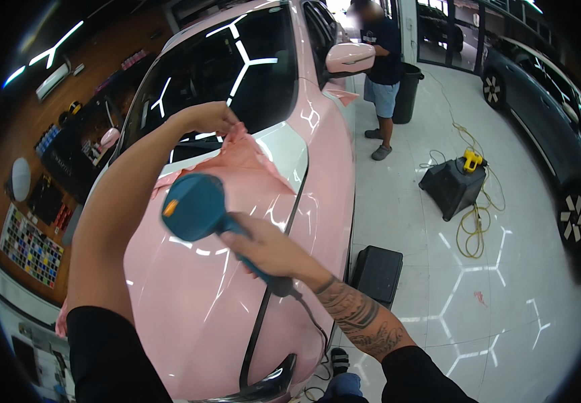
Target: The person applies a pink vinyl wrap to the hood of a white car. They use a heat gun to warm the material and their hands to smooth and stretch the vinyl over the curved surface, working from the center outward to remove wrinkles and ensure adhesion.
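My left hand (211, 119) is closed on the raised edge of a pink vinyl wrap film (240, 158), pulling it up near the base of the windshield. White paint (287, 151) shows where the film is lifted off the hood. My right hand (263, 247) grips the handle of a teal heat gun (196, 205), held over the pink-covered hood (189, 302). The heat gun's body is slightly blurred, and its nozzle is hard to make out. A dark cord (312, 316) runs down from its handle.
To the right, a black toolbox (376, 275) sits on the floor beside the car. Farther off are a black stand (453, 185) with a yellow tool, loose yellow cord (468, 242), a bin (408, 94) and a grey car (549, 121). Another person (381, 67) stands by the pink mirror (351, 58).
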A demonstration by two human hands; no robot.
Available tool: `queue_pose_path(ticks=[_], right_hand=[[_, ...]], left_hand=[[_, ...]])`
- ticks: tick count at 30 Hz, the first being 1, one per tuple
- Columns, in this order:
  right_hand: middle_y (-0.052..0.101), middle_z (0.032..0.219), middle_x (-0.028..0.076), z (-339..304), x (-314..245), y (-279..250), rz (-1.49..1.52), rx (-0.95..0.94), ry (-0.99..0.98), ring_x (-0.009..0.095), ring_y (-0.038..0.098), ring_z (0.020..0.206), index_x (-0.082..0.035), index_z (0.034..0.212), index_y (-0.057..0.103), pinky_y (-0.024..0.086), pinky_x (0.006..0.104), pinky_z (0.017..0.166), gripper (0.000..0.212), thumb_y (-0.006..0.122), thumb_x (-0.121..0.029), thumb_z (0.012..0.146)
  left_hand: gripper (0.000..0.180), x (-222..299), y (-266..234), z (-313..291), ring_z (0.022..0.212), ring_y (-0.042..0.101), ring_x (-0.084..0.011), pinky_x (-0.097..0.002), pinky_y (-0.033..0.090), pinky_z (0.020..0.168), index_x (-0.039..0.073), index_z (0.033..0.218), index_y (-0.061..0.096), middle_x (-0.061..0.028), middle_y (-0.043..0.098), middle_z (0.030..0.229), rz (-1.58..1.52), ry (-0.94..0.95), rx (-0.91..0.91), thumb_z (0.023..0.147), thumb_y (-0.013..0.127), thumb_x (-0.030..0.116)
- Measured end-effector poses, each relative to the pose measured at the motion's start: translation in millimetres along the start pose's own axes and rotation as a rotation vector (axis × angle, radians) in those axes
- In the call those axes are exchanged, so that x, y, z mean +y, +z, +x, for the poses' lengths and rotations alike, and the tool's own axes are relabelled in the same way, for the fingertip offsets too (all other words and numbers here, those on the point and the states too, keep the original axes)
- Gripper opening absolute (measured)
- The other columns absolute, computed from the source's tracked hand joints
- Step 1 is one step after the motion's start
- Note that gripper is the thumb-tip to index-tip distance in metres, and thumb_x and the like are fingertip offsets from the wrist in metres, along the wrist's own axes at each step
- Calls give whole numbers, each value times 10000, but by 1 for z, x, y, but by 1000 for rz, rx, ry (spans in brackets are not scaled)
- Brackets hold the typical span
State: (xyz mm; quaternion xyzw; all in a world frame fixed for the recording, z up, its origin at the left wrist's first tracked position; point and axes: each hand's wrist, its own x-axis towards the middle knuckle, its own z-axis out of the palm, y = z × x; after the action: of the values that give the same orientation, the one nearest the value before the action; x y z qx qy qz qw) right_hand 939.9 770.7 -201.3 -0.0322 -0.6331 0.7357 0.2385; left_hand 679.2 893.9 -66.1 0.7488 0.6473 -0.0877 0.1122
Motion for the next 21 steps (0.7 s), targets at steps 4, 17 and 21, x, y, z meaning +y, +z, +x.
queue_pose_path(ticks=[4,17,21], right_hand=[[563,698,128,29,8,3,-295,-58,14,204,594,545,13,1230,494,481,334,529,488,554,-361,922],[614,821,256,101,45,37,-482,-55,-21,369,650,753,88,1136,497,505,428,708,520,555,-382,922],[612,783,258,73,27,27,-495,3,5,387,642,754,85,1141,494,494,444,718,501,551,-363,924]], left_hand=[[205,3,-5,11,738,642,-210,-324,500,763,21,963,725,-98,710,854,-31,51,-11,832,600,117],[178,9,0,7,755,611,-270,-367,467,758,-17,903,714,-171,667,800,43,45,53,844,600,107],[212,5,-4,8,704,602,-296,-387,466,735,-37,871,696,-192,648,756,105,120,29,819,600,144]])
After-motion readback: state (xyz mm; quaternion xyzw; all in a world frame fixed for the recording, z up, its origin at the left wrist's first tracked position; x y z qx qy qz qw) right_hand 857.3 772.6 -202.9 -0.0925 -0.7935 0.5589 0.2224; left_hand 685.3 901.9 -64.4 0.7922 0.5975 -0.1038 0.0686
